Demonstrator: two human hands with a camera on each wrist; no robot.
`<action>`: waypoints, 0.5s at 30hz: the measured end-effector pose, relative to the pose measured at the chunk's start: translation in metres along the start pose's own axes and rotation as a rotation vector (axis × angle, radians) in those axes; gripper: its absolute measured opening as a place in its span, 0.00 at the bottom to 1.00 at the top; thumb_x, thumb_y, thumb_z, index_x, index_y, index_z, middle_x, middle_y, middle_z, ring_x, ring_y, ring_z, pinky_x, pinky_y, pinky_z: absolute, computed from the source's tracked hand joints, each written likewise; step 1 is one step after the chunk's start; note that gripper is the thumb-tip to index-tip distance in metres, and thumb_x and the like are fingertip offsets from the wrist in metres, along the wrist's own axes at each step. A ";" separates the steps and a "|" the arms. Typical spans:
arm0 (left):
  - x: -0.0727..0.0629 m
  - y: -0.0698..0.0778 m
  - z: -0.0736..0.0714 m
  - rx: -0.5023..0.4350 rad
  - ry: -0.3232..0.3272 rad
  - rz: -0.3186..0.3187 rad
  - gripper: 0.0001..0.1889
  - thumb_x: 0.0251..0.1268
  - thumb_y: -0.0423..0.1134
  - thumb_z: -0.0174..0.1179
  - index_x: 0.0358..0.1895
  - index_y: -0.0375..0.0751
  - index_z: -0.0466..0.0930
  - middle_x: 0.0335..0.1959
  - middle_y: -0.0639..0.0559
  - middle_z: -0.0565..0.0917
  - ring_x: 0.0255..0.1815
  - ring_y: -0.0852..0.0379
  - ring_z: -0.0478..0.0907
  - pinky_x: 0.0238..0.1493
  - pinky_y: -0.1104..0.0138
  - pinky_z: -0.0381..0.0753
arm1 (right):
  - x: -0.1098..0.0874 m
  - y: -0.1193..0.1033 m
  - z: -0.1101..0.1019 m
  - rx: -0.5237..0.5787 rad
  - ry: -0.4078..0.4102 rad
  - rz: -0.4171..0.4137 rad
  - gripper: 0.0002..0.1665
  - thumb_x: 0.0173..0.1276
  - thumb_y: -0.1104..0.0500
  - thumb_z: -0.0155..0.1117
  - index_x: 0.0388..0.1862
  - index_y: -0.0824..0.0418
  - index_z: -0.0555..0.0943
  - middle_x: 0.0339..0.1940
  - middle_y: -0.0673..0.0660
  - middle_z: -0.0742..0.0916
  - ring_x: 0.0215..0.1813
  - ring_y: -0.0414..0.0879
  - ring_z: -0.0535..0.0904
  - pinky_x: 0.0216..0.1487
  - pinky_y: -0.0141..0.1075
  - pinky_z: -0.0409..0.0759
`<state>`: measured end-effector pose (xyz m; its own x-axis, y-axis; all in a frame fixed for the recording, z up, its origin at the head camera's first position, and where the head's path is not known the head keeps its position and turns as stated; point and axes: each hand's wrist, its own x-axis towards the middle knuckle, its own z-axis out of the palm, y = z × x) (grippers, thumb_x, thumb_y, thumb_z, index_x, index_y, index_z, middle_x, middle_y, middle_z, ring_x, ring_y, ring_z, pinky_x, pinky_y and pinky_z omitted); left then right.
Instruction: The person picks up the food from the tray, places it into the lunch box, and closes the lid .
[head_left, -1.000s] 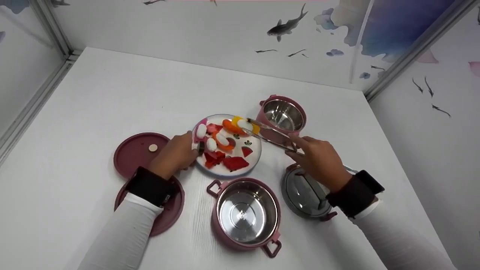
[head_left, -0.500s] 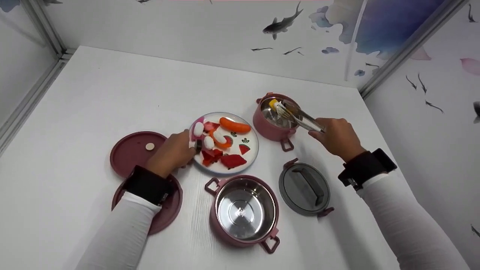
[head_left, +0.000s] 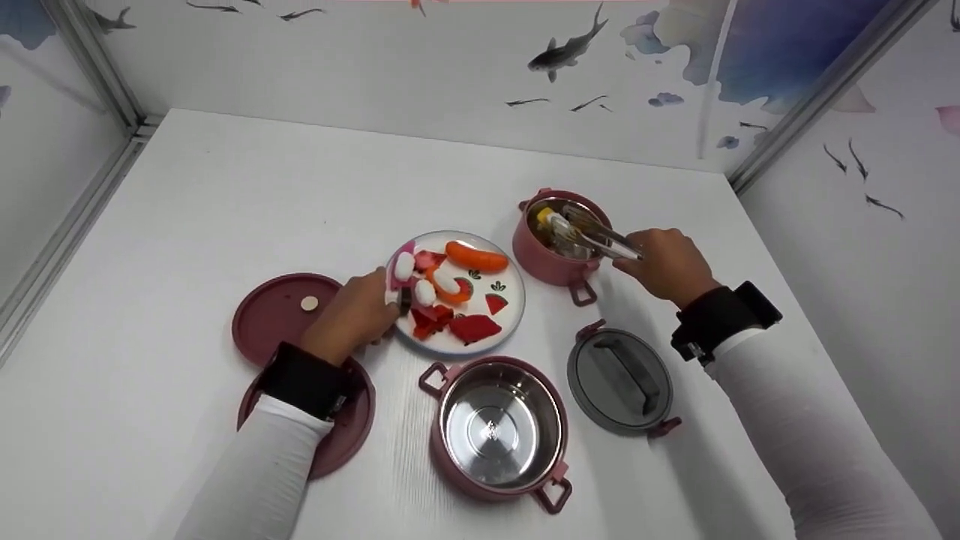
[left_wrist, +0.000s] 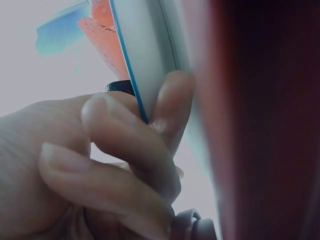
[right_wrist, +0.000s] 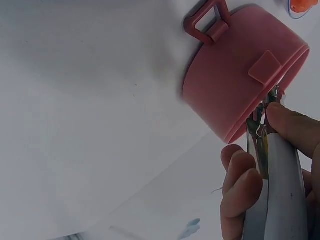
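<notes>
My left hand [head_left: 352,315] grips the left rim of a white, blue-edged plate [head_left: 511,311]. In the left wrist view its fingers [left_wrist: 172,100] curl under the plate. An orange sausage-shaped piece [head_left: 476,256], a red piece [head_left: 475,328] and several white, pink and orange food-like pieces lie on the plate. My right hand [head_left: 667,262] holds metal tongs [head_left: 611,241] whose tips reach into the small pink pot [head_left: 534,255]. A yellow-and-white piece [head_left: 546,217] is at the tips inside the pot; whether they still pinch it is unclear. The right wrist view shows the pot's outer wall [right_wrist: 235,70].
A larger pink pot [head_left: 495,427] with a steel inside stands near the front. Right of it lies a grey lid [head_left: 619,382] with a handle. Two dark red lids [head_left: 262,322] lie at the left, partly under the left arm. Printed walls [head_left: 412,75] border the table.
My right hand has carried the yellow-and-white piece in the tongs from the plate rightward and down into the small pot. The left hand has stayed on the plate rim.
</notes>
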<state>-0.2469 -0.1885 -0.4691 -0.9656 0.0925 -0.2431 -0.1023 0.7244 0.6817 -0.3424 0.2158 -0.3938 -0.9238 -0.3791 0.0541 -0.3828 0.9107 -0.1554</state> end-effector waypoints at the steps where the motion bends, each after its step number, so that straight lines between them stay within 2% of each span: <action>1: -0.001 -0.001 0.001 -0.001 0.002 -0.002 0.17 0.68 0.35 0.51 0.58 0.38 0.70 0.28 0.44 0.80 0.16 0.56 0.76 0.15 0.68 0.73 | 0.000 0.000 0.000 0.000 -0.001 -0.002 0.17 0.67 0.55 0.68 0.43 0.70 0.85 0.34 0.65 0.88 0.32 0.56 0.82 0.34 0.51 0.79; 11: -0.004 -0.004 0.001 0.013 0.020 -0.018 0.15 0.68 0.36 0.52 0.56 0.38 0.70 0.27 0.45 0.80 0.16 0.56 0.76 0.15 0.68 0.72 | -0.003 0.001 0.001 0.003 0.007 -0.036 0.17 0.67 0.55 0.69 0.45 0.69 0.84 0.35 0.66 0.89 0.33 0.57 0.84 0.33 0.52 0.80; 15: -0.001 -0.001 0.003 0.001 0.035 0.034 0.14 0.67 0.35 0.52 0.54 0.38 0.71 0.23 0.48 0.79 0.15 0.57 0.75 0.16 0.67 0.72 | -0.010 0.005 -0.003 0.009 0.045 -0.021 0.17 0.66 0.55 0.70 0.45 0.68 0.85 0.33 0.65 0.88 0.30 0.55 0.82 0.30 0.50 0.78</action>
<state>-0.2453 -0.1869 -0.4717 -0.9763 0.0935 -0.1953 -0.0686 0.7218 0.6887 -0.3354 0.2245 -0.3926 -0.9150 -0.3906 0.1014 -0.4026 0.9008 -0.1626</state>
